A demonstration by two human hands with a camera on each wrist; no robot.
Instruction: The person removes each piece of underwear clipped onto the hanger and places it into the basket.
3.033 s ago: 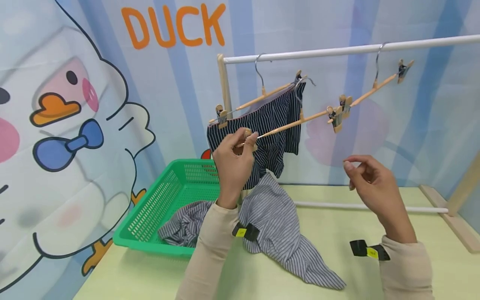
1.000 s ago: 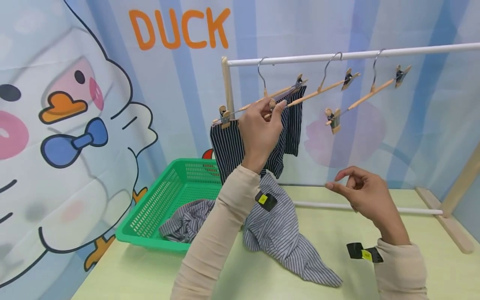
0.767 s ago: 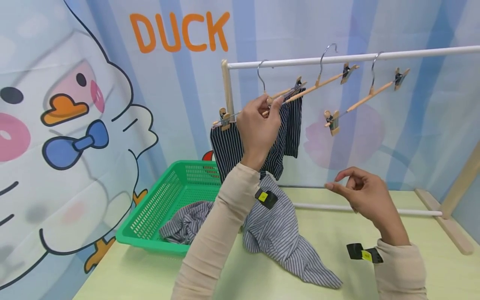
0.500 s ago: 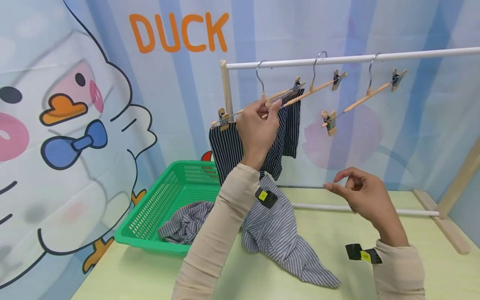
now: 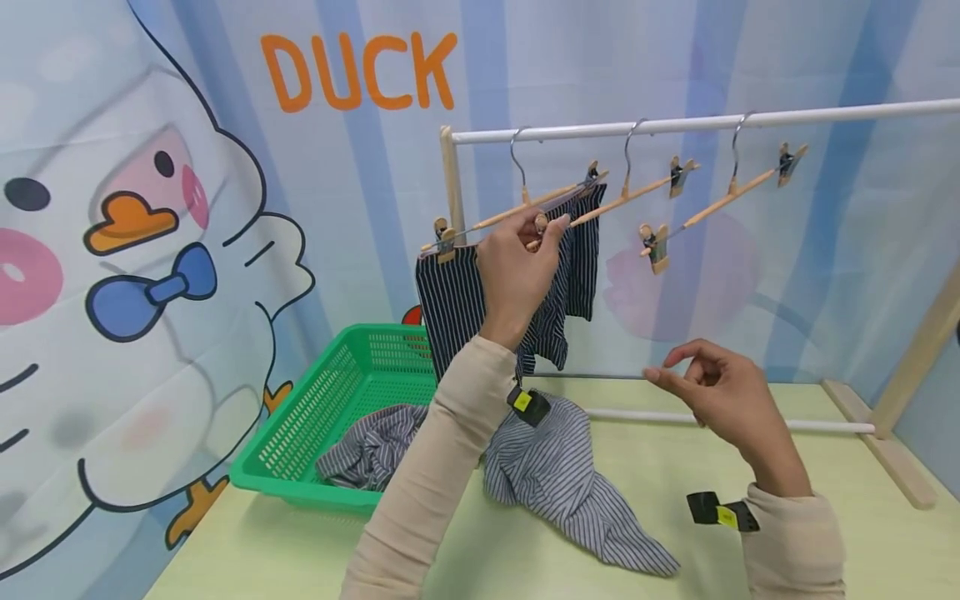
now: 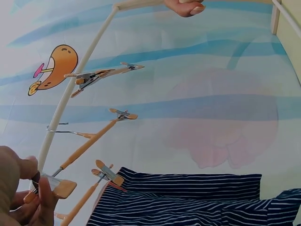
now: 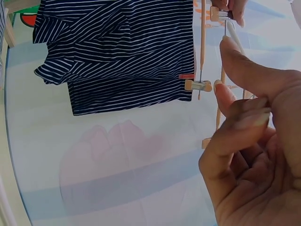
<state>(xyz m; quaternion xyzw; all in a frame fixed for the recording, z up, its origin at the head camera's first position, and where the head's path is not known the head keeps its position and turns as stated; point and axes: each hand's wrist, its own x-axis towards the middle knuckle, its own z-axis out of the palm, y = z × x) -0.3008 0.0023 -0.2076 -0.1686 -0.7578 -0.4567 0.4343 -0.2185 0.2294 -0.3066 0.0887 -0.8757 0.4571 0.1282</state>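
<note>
My left hand pinches the near clip end of a wooden clip hanger, whose metal hook is at the white rail. Up close in the left wrist view, my fingers are around its wooden clip. The hanger's far clip has nothing in it. Just behind the left hand, navy striped pants hang from another clip hanger, partly hidden by that hand. My right hand hovers below the hangers, fingers loosely curled, holding nothing.
A third clip hanger hangs bare to the right. A grey striped garment lies crumpled on the table. At left, a green basket holds another striped cloth. The rack's wooden foot stands at right.
My left hand has moved up and right, bringing the hanger from below to the rail, where its hook came down. The grey garment's raised top has slumped. My right hand has shifted slightly.
</note>
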